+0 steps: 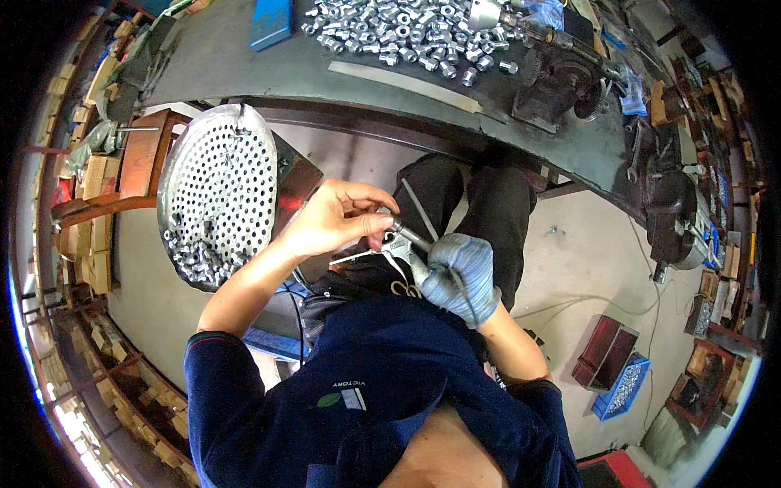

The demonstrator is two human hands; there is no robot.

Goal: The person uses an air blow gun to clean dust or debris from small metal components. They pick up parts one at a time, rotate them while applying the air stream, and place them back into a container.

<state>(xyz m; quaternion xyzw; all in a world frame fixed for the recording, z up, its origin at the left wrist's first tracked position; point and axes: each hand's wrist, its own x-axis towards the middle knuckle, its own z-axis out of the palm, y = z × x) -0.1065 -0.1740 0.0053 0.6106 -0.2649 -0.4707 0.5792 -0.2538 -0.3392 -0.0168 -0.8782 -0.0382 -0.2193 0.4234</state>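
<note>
A cylindrical metal rod [413,237] is held between two hands above the lap, slanting from one grip to the other. Its far-left end is pinched in the grip of the bare left hand [335,218], with thumb and fingertips brought together; its other end is enclosed by the grip of the right hand [462,275], which is covered by a blue-grey knitted glove. Just below the rod, a pale metal tool [396,246] is seen, partly hidden, and its kind cannot be told. To the left, a perforated metal pan [224,163] is set, with small metal fittings [203,259] gathered at its near end. Beyond the knees, a dark surface [228,73] is spread; a flat metal strip [407,84] is laid near its front edge, with a heap of hex fittings [407,37] piled behind it. A blue block [271,23] is placed left of the heap, and a geared device [561,77] is stood to the right, close to the front edge. On the floor at right, a reddish-brown box [587,355] is placed beside a blue bin [601,409].
</note>
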